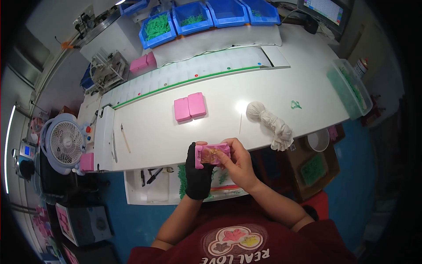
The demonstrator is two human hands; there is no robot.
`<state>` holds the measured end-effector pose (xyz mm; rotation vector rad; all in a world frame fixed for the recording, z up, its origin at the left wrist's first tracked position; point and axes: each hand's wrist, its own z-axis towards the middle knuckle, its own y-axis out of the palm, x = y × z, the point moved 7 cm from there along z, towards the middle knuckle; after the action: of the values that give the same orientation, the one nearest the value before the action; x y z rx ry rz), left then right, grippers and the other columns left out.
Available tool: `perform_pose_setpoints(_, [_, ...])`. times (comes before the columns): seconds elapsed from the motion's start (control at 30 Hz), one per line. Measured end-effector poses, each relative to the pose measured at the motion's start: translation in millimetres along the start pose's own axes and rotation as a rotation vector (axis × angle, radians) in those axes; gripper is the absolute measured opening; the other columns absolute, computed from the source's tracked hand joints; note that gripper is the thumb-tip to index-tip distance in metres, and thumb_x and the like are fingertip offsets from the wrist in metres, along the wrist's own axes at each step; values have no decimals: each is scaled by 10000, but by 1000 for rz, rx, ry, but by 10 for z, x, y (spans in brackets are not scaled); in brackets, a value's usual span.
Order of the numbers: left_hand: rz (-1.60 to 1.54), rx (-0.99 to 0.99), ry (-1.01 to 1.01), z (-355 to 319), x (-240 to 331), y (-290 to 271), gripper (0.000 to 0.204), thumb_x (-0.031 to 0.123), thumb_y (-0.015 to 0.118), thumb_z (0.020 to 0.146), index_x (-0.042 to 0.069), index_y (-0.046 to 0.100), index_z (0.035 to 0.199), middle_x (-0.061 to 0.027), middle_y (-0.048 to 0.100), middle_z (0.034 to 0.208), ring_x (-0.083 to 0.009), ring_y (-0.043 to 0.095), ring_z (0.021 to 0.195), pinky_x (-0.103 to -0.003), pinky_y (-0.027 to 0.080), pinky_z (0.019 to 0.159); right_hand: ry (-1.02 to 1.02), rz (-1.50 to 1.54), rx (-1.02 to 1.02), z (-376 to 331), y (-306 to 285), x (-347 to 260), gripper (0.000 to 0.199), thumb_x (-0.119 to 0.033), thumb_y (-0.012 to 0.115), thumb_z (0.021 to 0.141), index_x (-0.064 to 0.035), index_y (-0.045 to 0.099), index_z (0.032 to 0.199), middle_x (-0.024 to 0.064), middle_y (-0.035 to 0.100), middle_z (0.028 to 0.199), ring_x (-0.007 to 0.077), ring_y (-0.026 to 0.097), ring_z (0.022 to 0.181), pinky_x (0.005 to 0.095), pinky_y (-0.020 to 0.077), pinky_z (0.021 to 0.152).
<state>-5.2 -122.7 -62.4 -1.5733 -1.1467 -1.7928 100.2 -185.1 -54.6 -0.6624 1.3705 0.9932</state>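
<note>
Just over the table's front edge, both my hands hold a hollowed pink block that looks like a rubber mould (206, 152). My left hand (197, 181), in a black glove that leaves the fingertips bare, grips it from the left and below. My bare right hand (241, 168) is closed round its right end, the thumb pressing into the hollow. Something yellowish-brown shows in that hollow, too small to make out. Two pink blocks (190, 107) lie side by side on the white table (154, 145), beyond my hands.
A bundled white cloth (274, 125) and a thin stick (240, 123) lie right of centre; a brush-like tool (125, 138) lies left. Below the edge, an open drawer (157, 187) holds pens and green pieces. Blue bins (191, 17) line the back. A fan (66, 141) stands left.
</note>
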Motion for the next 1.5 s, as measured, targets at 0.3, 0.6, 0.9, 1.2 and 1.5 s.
perform_pose_setpoints(0.3, [153, 150, 101, 66, -12, -211, 410, -78, 503, 762, 46, 470, 1150, -31, 496, 1034, -120, 503, 926, -258, 449, 795, 142, 247, -69, -29, 38, -38, 237, -120, 522, 978, 24, 503, 1166, 98, 594, 1015, 99, 590, 886, 245, 524, 735])
perform_pose_setpoints(0.6, [376, 125, 230, -64, 502, -29, 364, -49, 506, 776, 36, 475, 1129, -47, 503, 1022, -138, 510, 921, -275, 447, 806, 68, -39, -66, 45, -42, -435, 289, -213, 552, 981, 23, 544, 1147, 76, 613, 975, 88, 568, 853, 229, 492, 704])
perform_pose_setpoints(0.9, [358, 191, 204, -247, 755, 68, 295, 86, 604, 830, 31, 479, 1092, -60, 506, 1001, -145, 513, 899, -274, 439, 793, 92, 155, -99, -27, 26, -547, 213, -147, 488, 1009, 35, 582, 1066, 3, 611, 868, 26, 513, 790, 192, 439, 703])
perform_pose_setpoints(1.2, [509, 201, 377, -181, 690, -31, 287, 67, 585, 839, 27, 473, 1100, -61, 500, 1013, -145, 512, 893, -277, 435, 777, 137, 183, -58, 5, 132, -376, 239, -161, 554, 976, 23, 552, 1129, 33, 611, 945, 56, 547, 867, 197, 451, 717])
perform_pose_setpoints(1.5, [387, 307, 313, -114, 537, -84, 354, 73, 517, 772, 35, 457, 1119, -45, 455, 1031, -144, 478, 948, -272, 404, 853, 301, 165, 14, 61, 253, -112, 248, -117, 649, 879, 2, 555, 1076, 67, 628, 954, 109, 592, 899, 271, 480, 804])
